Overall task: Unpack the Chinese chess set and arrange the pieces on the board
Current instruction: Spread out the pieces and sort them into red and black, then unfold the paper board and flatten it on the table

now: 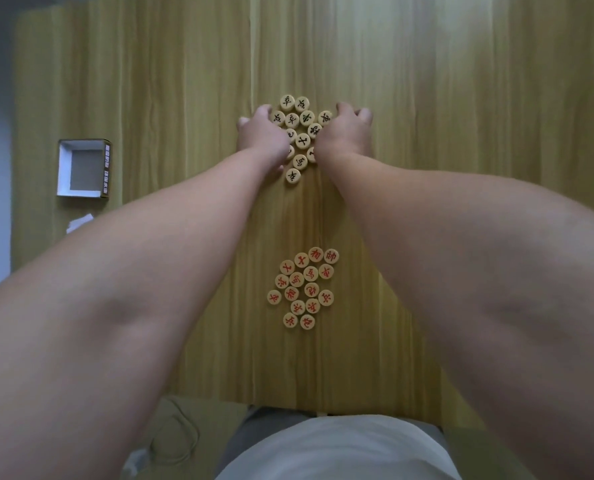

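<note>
Two groups of chess pieces lay flat on the wooden table (427,133), lettered faces up. No board was visible in the head view.

The black pieces (300,140) sat at the far centre and the red pieces (304,289) nearer the person, the two groups well apart. In my judgement the split by colour serves the layout to follow, since each side can then be drawn from its own stock.

The left hand (262,133) lay against the left edge of the black group and the right hand (344,133) against its right edge. The hands were apart, with the pieces between them. Both sets of fingers curved down toward the table. Whether either hand pinched a piece could not be told, as the backs of the hands hid the fingertips and several discs. The bracketing posture suggests the group was being herded or tidied, not lifted.

Each piece is a round disc with no long axis of its own, and the characters faced in mixed directions. The black group ran lengthwise away from the person, tapering to a single piece at its near end. The red group ran roughly the same way, leaning slightly to the right at its far end.

The box (82,168) stood at the left edge of the table with its opening upward and nothing visible inside. A white paper scrap (79,223) lay just near it.
</note>
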Demonstrator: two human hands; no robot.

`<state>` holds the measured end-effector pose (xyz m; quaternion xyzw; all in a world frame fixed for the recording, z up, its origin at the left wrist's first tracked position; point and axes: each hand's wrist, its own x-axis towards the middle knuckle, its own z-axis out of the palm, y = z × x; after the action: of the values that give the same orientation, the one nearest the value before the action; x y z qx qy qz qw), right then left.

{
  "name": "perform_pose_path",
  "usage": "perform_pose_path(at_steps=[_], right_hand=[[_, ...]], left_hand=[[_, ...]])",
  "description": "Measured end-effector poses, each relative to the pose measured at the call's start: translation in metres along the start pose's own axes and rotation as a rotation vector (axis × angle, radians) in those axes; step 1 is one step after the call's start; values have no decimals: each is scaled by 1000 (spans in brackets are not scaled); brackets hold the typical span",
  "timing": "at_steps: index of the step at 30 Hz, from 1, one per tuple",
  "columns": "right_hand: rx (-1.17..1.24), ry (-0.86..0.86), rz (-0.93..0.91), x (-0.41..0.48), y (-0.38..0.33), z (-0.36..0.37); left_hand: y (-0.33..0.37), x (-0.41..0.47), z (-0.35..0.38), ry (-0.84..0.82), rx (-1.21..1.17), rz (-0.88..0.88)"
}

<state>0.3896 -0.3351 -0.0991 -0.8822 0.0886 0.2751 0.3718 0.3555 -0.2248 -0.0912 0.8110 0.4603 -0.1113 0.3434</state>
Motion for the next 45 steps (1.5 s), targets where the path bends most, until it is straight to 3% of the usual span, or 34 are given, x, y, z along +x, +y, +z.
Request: perform_pose_path(at_steps=[5,9,19,22,25,30,37,40,45], right_hand=[[17,117,59,-18,12,-3],[-69,167,6,-45,13,8],[-271,-10,-216,-174,-9,100],[-297,5,-180,-203,-14,127],[-306,-17,-151,-244,-26,166],[-337,9,-175,-276,-55,201],[-354,56,-84,-288,-62,198],[-309,65,-86,-291,-68,197],[78,2,2,-294,-94,202]], left_hand=[[-41,-12,-15,103,114,-15],[-90,-38,-37,168,222,9],[-258,-48,-147,222,680,38],[-283,-28,-181,192,714,-43],[-317,-14,-214,111,645,-78],[-334,15,-234,-69,532,47],[-330,7,-238,83,547,165],[-323,-3,-252,152,293,234],[-283,-48,-277,-4,-375,250]])
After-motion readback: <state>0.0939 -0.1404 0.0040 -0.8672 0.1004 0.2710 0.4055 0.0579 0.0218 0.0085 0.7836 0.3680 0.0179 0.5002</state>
